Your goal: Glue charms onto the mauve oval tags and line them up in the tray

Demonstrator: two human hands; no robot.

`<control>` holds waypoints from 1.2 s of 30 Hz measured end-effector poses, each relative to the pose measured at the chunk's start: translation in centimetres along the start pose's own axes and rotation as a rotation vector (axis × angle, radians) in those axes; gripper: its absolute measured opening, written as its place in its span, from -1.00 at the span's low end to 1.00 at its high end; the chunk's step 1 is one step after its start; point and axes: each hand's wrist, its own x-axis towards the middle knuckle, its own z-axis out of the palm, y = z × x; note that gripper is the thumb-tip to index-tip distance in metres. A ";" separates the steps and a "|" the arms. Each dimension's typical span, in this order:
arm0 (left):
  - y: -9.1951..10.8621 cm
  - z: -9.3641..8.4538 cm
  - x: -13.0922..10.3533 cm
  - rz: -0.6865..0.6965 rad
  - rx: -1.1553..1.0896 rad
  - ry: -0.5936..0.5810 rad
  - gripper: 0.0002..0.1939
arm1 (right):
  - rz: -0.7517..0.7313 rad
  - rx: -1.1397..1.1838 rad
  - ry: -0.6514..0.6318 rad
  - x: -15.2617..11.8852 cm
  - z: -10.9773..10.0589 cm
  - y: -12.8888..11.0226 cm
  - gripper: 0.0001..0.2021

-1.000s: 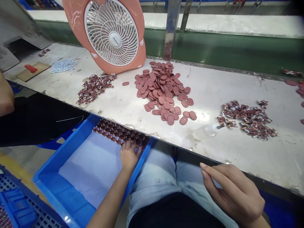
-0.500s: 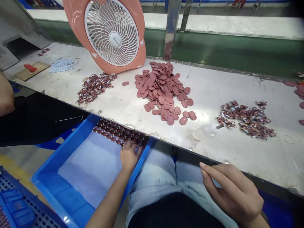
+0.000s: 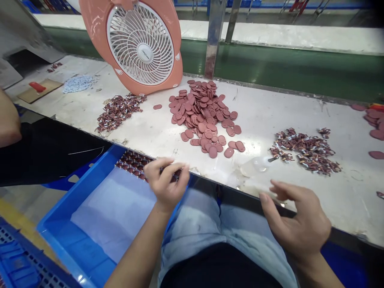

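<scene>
My left hand (image 3: 168, 182) is raised over the right side of the blue bin (image 3: 75, 192), close to the table edge, fingers apart and nothing in them. Beneath it, rows of small dark-red figures (image 3: 132, 162) lie on a white sheet (image 3: 115, 208) in the bin. My right hand (image 3: 297, 216) hovers at the table's front edge, thumb and fingers parted, holding nothing. Just beyond it lies a translucent squeeze bottle (image 3: 255, 166) with a dark tip. A heap of small brown figure pieces (image 3: 306, 150) is behind the bottle. Reddish oval discs (image 3: 207, 114) are piled mid-table.
An orange fan (image 3: 132, 76) stands behind the piles. Another heap of brown pieces (image 3: 118, 112) and light-blue bits (image 3: 78, 83) lie leftward. A red object (image 3: 37, 87) rests on cardboard. A co-worker's arm (image 3: 9, 120) shows at left. A metal post (image 3: 213, 44) rises behind.
My left hand has lifted from the figures in the bin toward the table edge, its fingers spreading. My right hand's thumb and fingers have parted from a pinch, and it has risen slightly.
</scene>
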 end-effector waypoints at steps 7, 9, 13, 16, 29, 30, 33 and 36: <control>4.7 3.4 5.6 0.285 0.037 -0.501 -0.76 | 0.288 0.086 -0.228 4.3 2.7 0.4 -0.38; 4.9 3.1 5.5 0.270 0.000 -0.439 -0.82 | 0.305 0.187 -0.209 4.6 2.9 0.4 -0.57; 6.0 -0.1 4.0 -0.054 -0.382 -0.373 -0.79 | 0.364 0.438 -0.128 3.9 2.4 -0.5 -0.73; 7.5 -2.9 2.3 -0.387 -0.752 -0.583 -0.75 | 0.422 0.698 -0.218 3.1 1.6 -2.2 -0.80; 8.1 -3.6 -4.4 -0.788 -1.396 -0.698 -0.75 | 0.854 1.259 -0.495 -0.1 2.1 -6.0 -0.70; 8.1 -3.5 -4.5 -0.808 -1.422 -0.687 -0.81 | 0.872 1.268 -0.498 -0.4 2.1 -5.9 -0.69; 8.2 -3.5 -4.6 -0.833 -1.405 -0.652 -0.94 | 0.898 1.269 -0.500 -1.0 1.8 -5.6 -0.68; 8.4 -3.7 -4.7 -0.816 -1.363 -0.678 -0.91 | 0.891 1.252 -0.479 -1.5 1.3 -5.3 -0.71</control>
